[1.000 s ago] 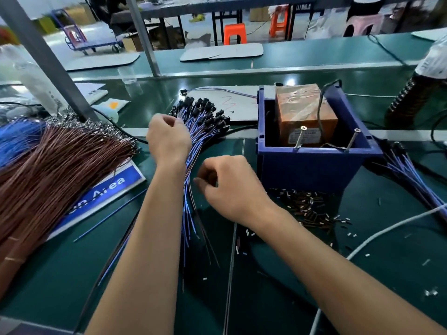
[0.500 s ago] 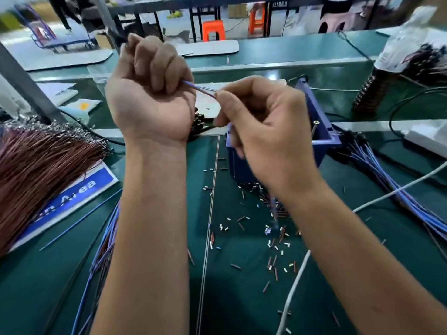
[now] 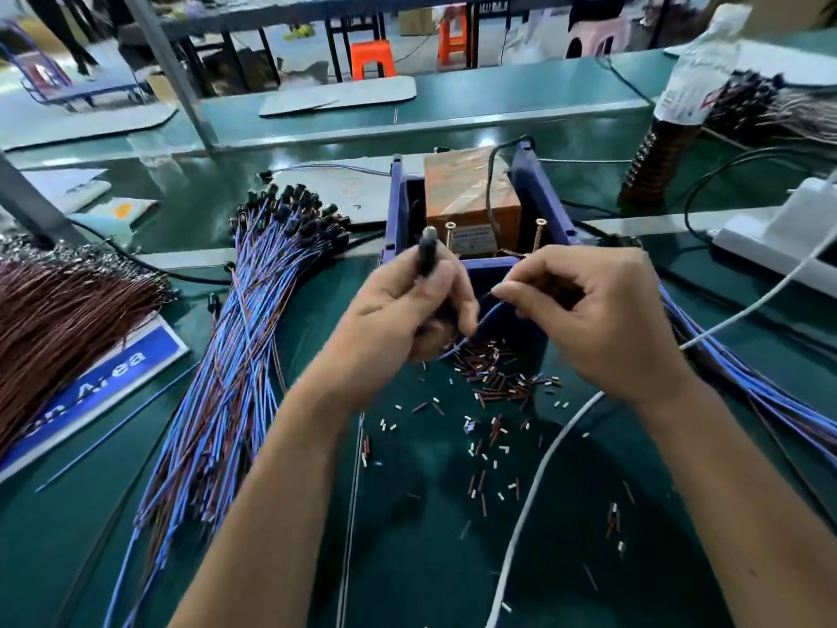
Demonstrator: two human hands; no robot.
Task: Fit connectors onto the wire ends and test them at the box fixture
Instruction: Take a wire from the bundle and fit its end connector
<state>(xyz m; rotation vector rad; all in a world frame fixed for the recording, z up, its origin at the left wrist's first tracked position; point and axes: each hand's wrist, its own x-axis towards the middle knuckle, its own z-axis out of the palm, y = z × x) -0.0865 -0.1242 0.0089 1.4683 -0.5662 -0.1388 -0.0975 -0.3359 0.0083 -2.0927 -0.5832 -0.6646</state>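
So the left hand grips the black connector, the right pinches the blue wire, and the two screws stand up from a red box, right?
Not quite: in the head view the box is blue, not red. The left hand does grip the black connector, the right hand pinches the blue wire, and the screws stand there.

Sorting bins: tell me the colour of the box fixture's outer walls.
Blue walls on the box, head view.

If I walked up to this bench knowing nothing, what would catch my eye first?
Probably the two hands at centre: the left hand grips a dark connector while the right hand pinches a thin blue wire running between them. Just behind stands a blue box with an orange block inside. To the left fans a big bundle of blue wires, with small cut bits scattered on the green table.
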